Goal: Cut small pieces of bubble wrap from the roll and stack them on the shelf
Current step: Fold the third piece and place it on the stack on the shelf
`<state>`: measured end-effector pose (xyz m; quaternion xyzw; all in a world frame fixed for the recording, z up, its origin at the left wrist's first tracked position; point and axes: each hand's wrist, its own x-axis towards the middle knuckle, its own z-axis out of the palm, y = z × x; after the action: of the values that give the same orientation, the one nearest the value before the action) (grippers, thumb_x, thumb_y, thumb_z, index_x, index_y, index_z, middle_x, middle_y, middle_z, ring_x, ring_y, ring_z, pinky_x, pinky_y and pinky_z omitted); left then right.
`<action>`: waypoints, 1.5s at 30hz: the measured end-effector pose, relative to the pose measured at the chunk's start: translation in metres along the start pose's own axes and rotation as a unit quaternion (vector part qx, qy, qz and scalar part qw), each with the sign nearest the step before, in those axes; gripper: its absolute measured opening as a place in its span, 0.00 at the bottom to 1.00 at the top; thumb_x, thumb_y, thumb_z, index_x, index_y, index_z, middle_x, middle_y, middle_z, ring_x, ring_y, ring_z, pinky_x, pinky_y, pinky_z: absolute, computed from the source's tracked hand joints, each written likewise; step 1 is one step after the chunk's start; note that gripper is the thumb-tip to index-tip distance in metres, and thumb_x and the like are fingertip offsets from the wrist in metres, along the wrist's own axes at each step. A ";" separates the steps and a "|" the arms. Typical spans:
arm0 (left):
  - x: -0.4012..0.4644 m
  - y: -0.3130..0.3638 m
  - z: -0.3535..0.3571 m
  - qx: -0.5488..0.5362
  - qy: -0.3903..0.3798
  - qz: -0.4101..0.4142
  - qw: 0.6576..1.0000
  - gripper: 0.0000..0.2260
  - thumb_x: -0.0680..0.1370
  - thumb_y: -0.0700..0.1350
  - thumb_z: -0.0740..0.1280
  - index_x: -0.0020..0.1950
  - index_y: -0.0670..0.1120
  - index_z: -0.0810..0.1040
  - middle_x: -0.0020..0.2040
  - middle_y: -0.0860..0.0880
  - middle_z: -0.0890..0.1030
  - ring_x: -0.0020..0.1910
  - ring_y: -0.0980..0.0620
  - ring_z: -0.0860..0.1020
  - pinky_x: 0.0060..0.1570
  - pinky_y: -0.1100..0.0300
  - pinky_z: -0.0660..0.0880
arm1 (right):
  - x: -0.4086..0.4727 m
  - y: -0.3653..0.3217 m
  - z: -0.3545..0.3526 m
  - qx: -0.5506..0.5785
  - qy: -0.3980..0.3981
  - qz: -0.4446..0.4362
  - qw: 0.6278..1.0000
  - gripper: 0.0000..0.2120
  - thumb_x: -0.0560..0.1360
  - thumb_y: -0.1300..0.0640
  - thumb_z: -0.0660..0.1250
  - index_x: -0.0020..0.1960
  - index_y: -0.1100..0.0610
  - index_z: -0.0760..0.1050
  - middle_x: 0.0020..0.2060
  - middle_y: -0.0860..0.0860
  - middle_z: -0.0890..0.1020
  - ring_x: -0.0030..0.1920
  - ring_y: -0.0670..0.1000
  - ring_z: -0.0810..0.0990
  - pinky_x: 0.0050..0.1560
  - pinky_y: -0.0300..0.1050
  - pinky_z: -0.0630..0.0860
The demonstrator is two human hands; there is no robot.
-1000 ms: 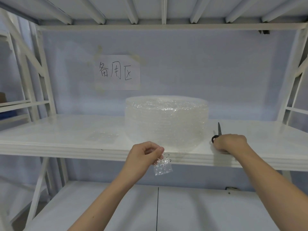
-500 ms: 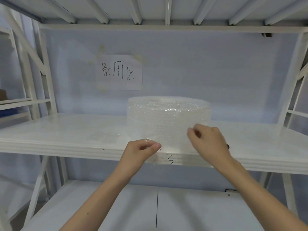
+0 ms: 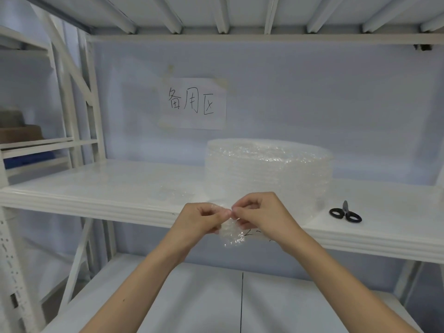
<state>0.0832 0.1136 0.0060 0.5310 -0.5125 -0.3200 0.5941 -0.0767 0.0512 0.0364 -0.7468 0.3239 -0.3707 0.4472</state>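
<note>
Pinched between both sets of fingertips, a small cut piece of bubble wrap (image 3: 231, 234) hangs in front of the shelf (image 3: 84, 200) edge: our left hand (image 3: 204, 221) grips its upper left corner, our right hand (image 3: 260, 216) the upper right, thumbs and forefingers closed on the film and almost touching each other. To the left on the shelf board, a faint patch of cut pieces (image 3: 176, 192) lies flat, hard to make out against the white surface. Behind our hands stands the roll (image 3: 269, 171), upright on its end. Further right, well apart from the roll, the scissors (image 3: 345, 212) lie on the shelf, untouched. We judge the cutting of this piece done and the stacking in hand. The next move calls for carrying the piece left and up over the shelf edge, then laying it flat and square on the pieces already there
</note>
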 end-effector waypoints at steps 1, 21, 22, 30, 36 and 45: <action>0.002 -0.002 -0.003 -0.010 0.006 -0.002 1.000 0.10 0.75 0.44 0.72 0.45 0.36 0.84 0.35 0.48 0.79 0.34 0.54 0.75 0.41 0.64 0.78 | 0.003 0.001 0.003 0.007 0.004 0.004 1.000 0.03 0.73 0.64 0.70 0.44 0.64 0.82 0.36 0.58 0.86 0.35 0.51 0.83 0.40 0.43 0.82; 0.012 -0.015 -0.046 -0.126 0.052 0.040 0.990 0.12 0.76 0.34 0.68 0.46 0.48 0.88 0.39 0.48 0.84 0.33 0.51 0.78 0.38 0.61 0.77 | 0.043 0.011 0.055 0.271 -0.028 0.078 0.959 0.05 0.75 0.69 0.66 0.45 0.62 0.79 0.34 0.57 0.82 0.30 0.50 0.80 0.33 0.39 0.79; 0.011 -0.015 -0.046 -0.123 0.047 0.044 0.990 0.12 0.76 0.34 0.68 0.46 0.48 0.88 0.39 0.48 0.84 0.33 0.51 0.78 0.38 0.61 0.77 | 0.044 0.012 0.056 0.275 -0.029 0.078 0.958 0.05 0.74 0.69 0.67 0.44 0.61 0.79 0.35 0.57 0.82 0.31 0.50 0.80 0.34 0.39 0.79; 0.010 -0.013 -0.051 -0.087 0.024 0.056 0.994 0.13 0.76 0.32 0.65 0.45 0.45 0.88 0.41 0.47 0.84 0.35 0.51 0.77 0.38 0.62 0.77 | 0.044 0.015 0.061 0.297 -0.046 0.081 0.950 0.06 0.75 0.65 0.65 0.47 0.64 0.82 0.41 0.59 0.82 0.41 0.57 0.81 0.41 0.44 0.81; 0.012 -0.015 -0.056 -0.072 0.032 0.053 0.996 0.10 0.77 0.40 0.65 0.43 0.43 0.85 0.43 0.47 0.81 0.39 0.48 0.76 0.40 0.60 0.77 | 0.044 0.011 0.060 0.219 -0.042 0.077 0.972 0.09 0.73 0.62 0.70 0.53 0.60 0.80 0.38 0.53 0.82 0.31 0.49 0.78 0.34 0.40 0.76; 0.013 -0.020 -0.060 -0.120 0.046 -0.022 0.991 0.13 0.77 0.41 0.70 0.61 0.51 0.78 0.41 0.47 0.82 0.36 0.52 0.81 0.43 0.58 0.80 | 0.059 0.003 0.066 0.215 0.014 0.033 0.976 0.08 0.73 0.65 0.70 0.52 0.63 0.81 0.38 0.53 0.80 0.33 0.49 0.77 0.35 0.39 0.78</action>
<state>0.1467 0.1150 -0.0043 0.4813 -0.4305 -0.3671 0.6695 0.0092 0.0300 0.0274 -0.6166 0.2670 -0.4272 0.6050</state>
